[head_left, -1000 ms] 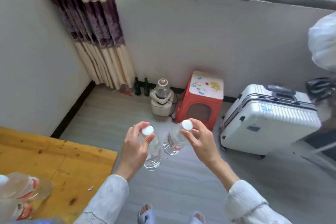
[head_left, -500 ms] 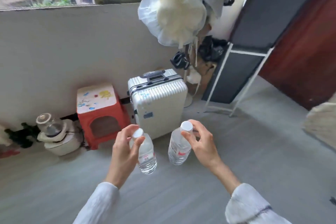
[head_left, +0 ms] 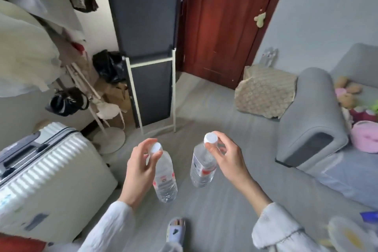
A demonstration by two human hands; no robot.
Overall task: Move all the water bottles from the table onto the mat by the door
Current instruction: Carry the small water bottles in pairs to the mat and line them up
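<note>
My left hand (head_left: 139, 168) pinches the white cap of a clear water bottle (head_left: 165, 178) that hangs down above the grey floor. My right hand (head_left: 227, 159) holds a second clear water bottle (head_left: 201, 168) by its white cap, the bottle tilted slightly left. Both bottles carry red and white labels. A patterned beige mat (head_left: 263, 92) lies on the floor far right of centre, beside the dark red door (head_left: 221, 26). The table is out of view.
A white ribbed suitcase (head_left: 47, 182) stands at the lower left. A dark panel on a white frame (head_left: 151, 92) and a coat stand with bags are at the back left. A grey sofa (head_left: 315, 129) with soft toys fills the right. My slippered foot (head_left: 176, 231) is below.
My view has swung right, from the table, curtain and red stool past the suitcase to the door, mat and sofa. Both hands keep the same hold on the bottles.
</note>
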